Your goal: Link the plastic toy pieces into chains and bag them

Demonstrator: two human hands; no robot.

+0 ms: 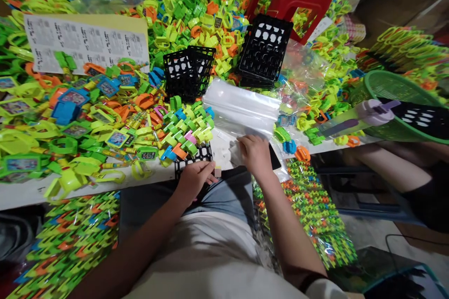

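Observation:
My left hand (196, 178) is closed at the near edge of a black grid tray (203, 155), its fingers drawn together; the exact hold is partly hidden. Rows of small green, yellow, blue, orange and pink plastic toy pieces (187, 126) stand in and over that tray. A small tan block (218, 171) lies by my left fingertips. My right hand (257, 155) has curled fingers on crumpled clear plastic (237, 153) at the table edge. Just beyond it lies a stack of clear plastic bags (242, 105). A dark flat object (275, 156) shows beside my right wrist.
Toy watches (119, 138) heap over the table. Black trays (264, 46) stack near a red stool (301, 0); more trays (189, 72) lie left of them. A label sheet (87, 42) is at left. Right are a bottle (361, 117), a green basket (396, 131) and another person's arm (389, 168).

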